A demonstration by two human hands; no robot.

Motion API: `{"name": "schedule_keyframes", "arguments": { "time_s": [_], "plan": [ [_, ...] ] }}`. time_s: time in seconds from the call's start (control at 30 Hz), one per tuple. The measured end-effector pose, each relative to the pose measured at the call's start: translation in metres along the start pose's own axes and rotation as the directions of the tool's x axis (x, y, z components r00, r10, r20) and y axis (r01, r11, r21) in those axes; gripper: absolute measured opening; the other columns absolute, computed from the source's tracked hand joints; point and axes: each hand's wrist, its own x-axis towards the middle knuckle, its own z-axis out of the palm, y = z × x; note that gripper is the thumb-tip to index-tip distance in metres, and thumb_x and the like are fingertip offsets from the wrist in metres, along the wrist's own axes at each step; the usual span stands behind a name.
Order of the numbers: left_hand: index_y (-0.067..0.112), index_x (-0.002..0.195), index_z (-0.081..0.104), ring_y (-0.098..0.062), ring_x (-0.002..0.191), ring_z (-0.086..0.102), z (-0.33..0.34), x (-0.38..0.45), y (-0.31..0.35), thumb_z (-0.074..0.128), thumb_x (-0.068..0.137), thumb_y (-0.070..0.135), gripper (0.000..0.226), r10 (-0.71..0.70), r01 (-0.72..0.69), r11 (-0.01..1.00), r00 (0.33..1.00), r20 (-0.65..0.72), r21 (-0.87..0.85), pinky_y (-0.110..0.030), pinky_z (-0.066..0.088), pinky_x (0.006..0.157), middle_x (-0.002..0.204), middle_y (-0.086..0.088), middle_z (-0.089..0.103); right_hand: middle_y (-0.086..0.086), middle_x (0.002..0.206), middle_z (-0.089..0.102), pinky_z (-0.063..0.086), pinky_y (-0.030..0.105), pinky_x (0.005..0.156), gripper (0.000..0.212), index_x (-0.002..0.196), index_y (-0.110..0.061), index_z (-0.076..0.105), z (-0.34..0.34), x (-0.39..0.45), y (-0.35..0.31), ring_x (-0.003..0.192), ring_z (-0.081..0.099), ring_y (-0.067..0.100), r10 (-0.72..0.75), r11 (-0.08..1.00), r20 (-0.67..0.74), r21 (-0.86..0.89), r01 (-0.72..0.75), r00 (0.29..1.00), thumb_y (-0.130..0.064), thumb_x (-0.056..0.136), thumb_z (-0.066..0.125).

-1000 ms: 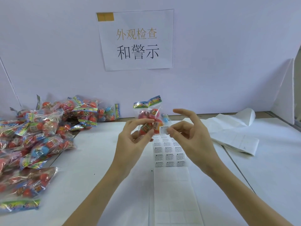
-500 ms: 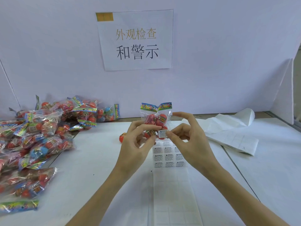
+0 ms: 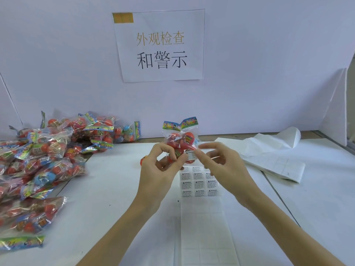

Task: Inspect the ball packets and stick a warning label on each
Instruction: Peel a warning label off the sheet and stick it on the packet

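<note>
Holding the packet [image 3: 180, 143] up, the left hand [image 3: 163, 169] pinches it; right hand [image 3: 221, 166] fingers [image 3: 197, 154] touch its label [image 3: 190, 154], loosely curled.

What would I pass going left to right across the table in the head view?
Pile of ball packets → left hand → held packet → right hand → folded backing paper.

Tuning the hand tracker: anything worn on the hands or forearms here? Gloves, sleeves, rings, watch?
Nothing visible. The left hand and right hand are bare, with no gloves, and I can see no rings. Both forearms are uncovered down to the bottom edge of the frame, with no sleeves, watch or wristband showing. The nails look short and unpainted.
</note>
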Motion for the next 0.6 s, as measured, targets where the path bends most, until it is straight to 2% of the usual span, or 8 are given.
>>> {"name": "schedule_keyframes", "arguments": {
  "time_s": [0.07,0.1,0.2,0.27,0.37,0.43,0.53,0.6],
  "plan": [
    [0.013,0.084,0.055,-0.02,0.074,0.072,0.0,-0.001,0.0,0.083,0.086,0.017,0.028,-0.018,0.018,1.0,1.0,0.02,-0.004,-0.02,0.055,0.073,0.09,-0.012,0.07,0.004,0.1,0.079,0.057,0.022,0.072,0.021,0.114,-0.025,0.077,0.0,-0.001,-0.003,0.085,0.073,0.017,0.061,0.976,0.164,0.199,-0.093,0.985,-0.037,0.097,0.071],
    [0.014,0.084,0.055,-0.02,0.073,0.071,0.0,-0.001,0.0,0.082,0.087,0.016,0.027,-0.018,0.018,1.0,1.0,0.022,0.001,-0.02,0.054,0.072,0.091,-0.013,0.069,0.008,0.103,0.079,0.058,0.023,0.074,0.02,0.114,-0.02,0.078,0.0,-0.001,-0.003,0.087,0.074,0.019,0.056,0.962,0.196,0.251,-0.105,0.979,-0.03,0.1,0.068],
    [0.019,0.08,0.056,-0.021,0.074,0.07,0.0,-0.001,-0.001,0.08,0.089,0.014,0.027,-0.005,0.005,1.0,1.0,0.013,0.026,-0.02,0.053,0.072,0.096,-0.019,0.066,0.011,0.102,0.079,0.058,0.024,0.077,0.018,0.112,-0.016,0.078,0.0,-0.001,-0.003,0.088,0.074,0.019,0.032,0.961,0.199,0.262,-0.085,0.98,-0.018,0.103,0.063],
    [0.019,0.081,0.056,-0.02,0.075,0.069,-0.001,-0.001,-0.002,0.078,0.092,0.01,0.027,-0.011,0.01,0.999,1.0,0.01,0.03,-0.02,0.053,0.071,0.096,-0.02,0.067,0.012,0.104,0.079,0.059,0.024,0.079,0.019,0.113,-0.014,0.078,0.0,-0.001,-0.002,0.09,0.074,0.02,0.052,0.959,0.215,0.261,-0.109,0.975,-0.017,0.105,0.06],
    [0.015,0.084,0.055,-0.018,0.073,0.068,0.001,-0.002,-0.002,0.077,0.092,0.01,0.024,-0.031,0.03,0.999,0.999,0.024,0.029,-0.021,0.054,0.071,0.09,-0.015,0.069,0.008,0.102,0.079,0.06,0.029,0.082,0.03,0.114,-0.013,0.075,0.005,-0.002,-0.002,0.087,0.075,0.02,0.102,0.95,0.219,0.268,-0.161,0.97,-0.037,0.1,0.066],
    [0.015,0.083,0.055,-0.021,0.077,0.07,0.003,-0.003,-0.002,0.078,0.091,0.012,0.025,-0.026,0.025,0.999,0.999,0.045,0.029,-0.025,0.056,0.074,0.091,-0.016,0.068,0.004,0.093,0.078,0.06,0.033,0.08,0.036,0.109,-0.013,0.073,0.01,-0.004,-0.001,0.08,0.075,0.02,0.106,0.971,0.151,0.197,-0.135,0.983,-0.045,0.091,0.074],
    [0.013,0.084,0.055,-0.024,0.083,0.074,0.004,-0.006,-0.002,0.077,0.092,0.011,0.025,-0.019,0.018,1.0,0.998,0.059,0.012,-0.025,0.056,0.076,0.092,-0.016,0.069,0.008,0.086,0.076,0.058,0.026,0.071,0.025,0.1,-0.009,0.073,0.011,-0.004,0.0,0.075,0.074,0.02,0.043,0.979,0.071,0.198,-0.056,0.997,-0.032,0.091,0.078],
    [0.012,0.084,0.055,-0.023,0.08,0.072,0.005,-0.006,-0.003,0.077,0.092,0.01,0.024,-0.027,0.027,1.0,0.998,0.057,0.009,-0.023,0.055,0.073,0.086,-0.009,0.067,0.013,0.091,0.076,0.057,0.023,0.072,0.022,0.101,-0.008,0.075,0.006,-0.002,0.001,0.079,0.075,0.021,0.037,0.966,0.102,0.251,-0.061,0.994,-0.028,0.092,0.077]
  ]
}}
